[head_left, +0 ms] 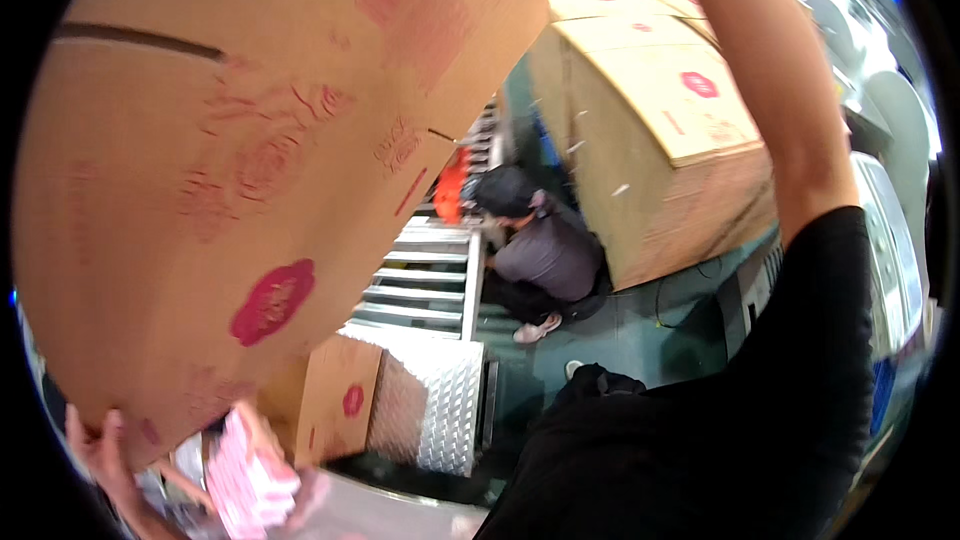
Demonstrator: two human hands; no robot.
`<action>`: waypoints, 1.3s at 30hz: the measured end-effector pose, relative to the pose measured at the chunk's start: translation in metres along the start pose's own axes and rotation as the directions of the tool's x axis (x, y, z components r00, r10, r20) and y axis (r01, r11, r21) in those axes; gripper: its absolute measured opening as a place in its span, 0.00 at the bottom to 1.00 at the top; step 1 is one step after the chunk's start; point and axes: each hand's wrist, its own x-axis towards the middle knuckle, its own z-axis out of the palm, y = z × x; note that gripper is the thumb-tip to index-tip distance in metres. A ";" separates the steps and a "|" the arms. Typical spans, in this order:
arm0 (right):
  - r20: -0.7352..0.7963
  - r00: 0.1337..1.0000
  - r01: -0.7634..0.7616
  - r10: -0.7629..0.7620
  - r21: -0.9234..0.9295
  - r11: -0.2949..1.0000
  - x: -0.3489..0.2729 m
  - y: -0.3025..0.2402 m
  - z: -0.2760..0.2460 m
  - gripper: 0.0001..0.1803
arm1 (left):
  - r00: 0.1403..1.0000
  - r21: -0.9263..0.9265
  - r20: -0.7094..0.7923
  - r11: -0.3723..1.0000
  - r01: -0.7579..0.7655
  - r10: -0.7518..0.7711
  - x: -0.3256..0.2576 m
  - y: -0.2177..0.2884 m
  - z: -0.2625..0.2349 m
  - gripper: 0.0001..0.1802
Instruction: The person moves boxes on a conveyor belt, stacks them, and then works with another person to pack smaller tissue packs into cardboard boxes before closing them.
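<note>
Cardboard carton (250, 140) rides tilted overhead, left hand (100, 455) gripping its lower corner; right hand is out of view above the raised arm. Best kept level above the crouching co-worker (540, 240) beside the roller conveyor (425, 280).

Large carton (250, 140): matt brown corrugated cardboard, faded red print, slightly scuffed. Stacked cartons (660, 130): same matt cardboard, rough torn fibres along the lower face. Roller conveyor (425, 275): bare metal, dull sheen. Ramp plate (430, 405): embossed tread-pattern metal, bright. Sleeve (800, 360): matt black cloth. Floor (660, 330): smooth painted green.
</note>
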 end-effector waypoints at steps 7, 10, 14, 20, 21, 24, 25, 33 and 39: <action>0.183 0.949 -0.229 0.256 -0.155 0.961 -0.225 0.125 0.253 0.39 | 0.940 0.319 0.163 0.918 0.237 -0.299 -0.222 0.015 0.068 0.09; 0.446 0.653 -0.717 0.613 0.103 0.689 -0.330 0.088 0.276 0.52 | 0.927 0.312 0.143 0.905 0.291 -0.347 -0.264 0.033 0.146 0.09; 0.496 0.428 -0.881 0.756 0.043 0.471 -0.492 0.156 0.309 0.46 | 0.840 0.471 0.140 0.782 0.409 -0.524 -0.318 0.033 0.208 0.07; 0.592 0.220 -0.973 0.775 0.186 0.134 -0.633 0.215 0.310 0.35 | 0.660 0.566 0.232 0.651 0.506 -0.715 -0.369 0.000 0.263 0.16; 0.596 0.211 -0.971 0.775 0.221 0.094 -0.625 0.210 0.309 0.35 | 0.596 0.550 0.266 0.627 0.552 -0.758 -0.365 -0.003 0.259 0.17; 0.547 0.290 -0.918 0.785 -0.071 0.389 -0.611 0.207 0.300 0.33 | 0.304 0.470 0.465 0.523 0.711 -0.831 -0.338 -0.013 0.246 0.24; 0.554 0.244 -0.935 0.796 -0.083 0.344 -0.606 0.208 0.296 0.33 | 0.267 0.481 0.458 0.489 0.728 -0.848 -0.336 -0.017 0.242 0.24; 0.886 0.138 -0.708 0.443 -0.224 0.670 -0.502 0.214 0.262 0.29 | 0.086 0.558 0.370 0.295 0.775 -0.925 -0.337 -0.048 0.200 0.18; 0.906 -0.355 -0.251 -0.230 0.145 0.957 -0.501 0.191 0.230 0.34 | 0.246 0.370 -0.034 0.217 0.904 -0.969 -0.371 -0.054 0.251 0.28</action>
